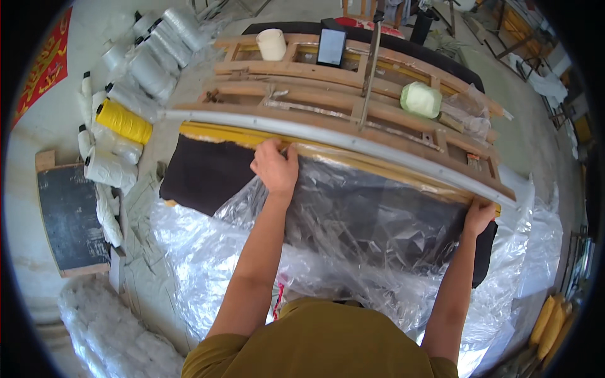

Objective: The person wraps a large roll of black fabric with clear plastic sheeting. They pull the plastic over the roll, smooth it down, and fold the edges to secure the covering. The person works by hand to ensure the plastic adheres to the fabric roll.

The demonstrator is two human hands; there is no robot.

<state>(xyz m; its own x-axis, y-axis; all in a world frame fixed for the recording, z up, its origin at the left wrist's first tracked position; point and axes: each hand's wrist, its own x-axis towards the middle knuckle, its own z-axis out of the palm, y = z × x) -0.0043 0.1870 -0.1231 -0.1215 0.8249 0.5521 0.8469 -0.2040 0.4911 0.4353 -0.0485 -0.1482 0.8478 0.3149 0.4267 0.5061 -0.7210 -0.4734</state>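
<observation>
A sheet of clear plastic film [372, 208] lies over a black fabric-covered panel [205, 167] and hangs in creases toward me. Its far edge runs along a yellow strip [220, 133]. My left hand [276, 166] is closed on the film at this strip, left of the middle, thumb and fingers at the edge. Near the strip's right end, my right hand [480, 216] is closed on the film's edge, its fingertips partly hidden. The panel's left part is bare of film. Just beyond the strip runs a long grey metal rail [328, 142].
Past the rail, a wooden frame [302, 69] holds a tape roll [271, 45], a phone-like device [331, 44] and a pale green wrapped lump [421, 99]. An upright metal bar [372, 69] crosses it. Plastic rolls [151, 69] and a yellow roll [124, 122] lie at left, near a dark board [72, 217].
</observation>
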